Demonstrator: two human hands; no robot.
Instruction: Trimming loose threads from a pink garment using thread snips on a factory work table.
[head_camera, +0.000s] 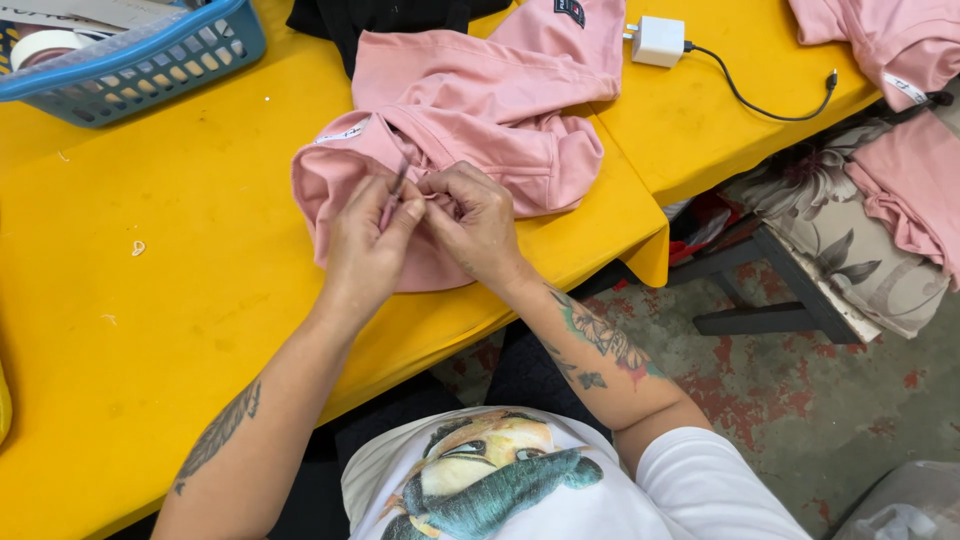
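Here, from the head camera looking down: worked close together at the middle of the yellow table (180, 300), left hand (365, 240) and right hand (478, 215), almost touching, both over a bunched fold of the pink sweatshirt (470, 130). Pinched in the left hand, between thumb and fingers, a thin dark tool (397, 183), small snips or a pick by the look, too small to tell which; long axis nearly upright, tipped a little away from the body, tip up against the cloth. Closed narrowly on a pinch of the pink fabric, the right hand, fingers curled, just to the right of that tool. Lay beyond and beneath both hands, the garment, spread away toward the far edge of the table, its bulk up and to the right of the grip; nearer to the tool the left hand, nearer to the held fold the right.

Counted: two hands, one tool, one pink sweatshirt under work. Seen besides: a dark garment (380, 20) at the far edge, touching the pink one; more pink garments (900, 120) at the right, one on the table corner and at least one draped over a floral cushion (850, 230), so two or three, hard to separate. One blue basket (150, 60) at the far left, well apart from the hands. One white charger (657, 40) with one black cable (760, 105), beyond the sweatshirt, near but not touching it
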